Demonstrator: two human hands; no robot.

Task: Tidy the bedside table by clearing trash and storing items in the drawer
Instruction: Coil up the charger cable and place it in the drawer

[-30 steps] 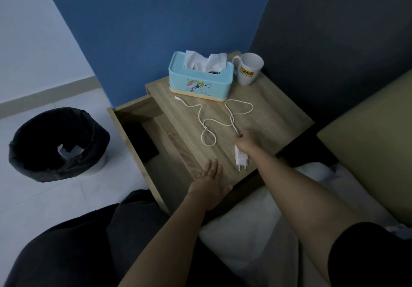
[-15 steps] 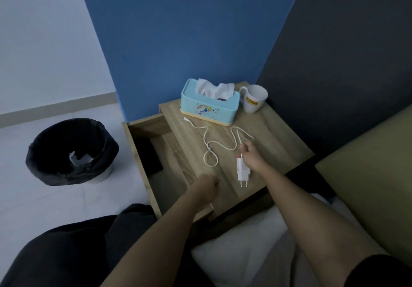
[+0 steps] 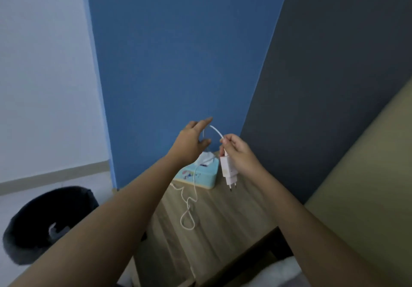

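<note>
My right hand [image 3: 239, 153] is raised above the bedside table [image 3: 223, 224] and grips the white charger plug [image 3: 229, 170], which hangs prongs down. Its white cable [image 3: 189, 208] arcs from that hand over to my left hand [image 3: 192, 140] and trails down to a loop on the wooden top. My left hand is lifted beside the right with its fingers spread around the cable's arc; whether it pinches the cable is unclear. The drawer is hidden behind my left forearm.
A light blue tissue box [image 3: 198, 175] stands at the back of the table against the blue wall. A black-lined trash bin [image 3: 46, 222] with a white scrap inside sits on the floor at left. A bed edge [image 3: 367, 175] lies at right.
My right hand has lifted the charger plug off the table into the air. My left hand rose from the table's front edge to the cable. The camera tilted upward.
</note>
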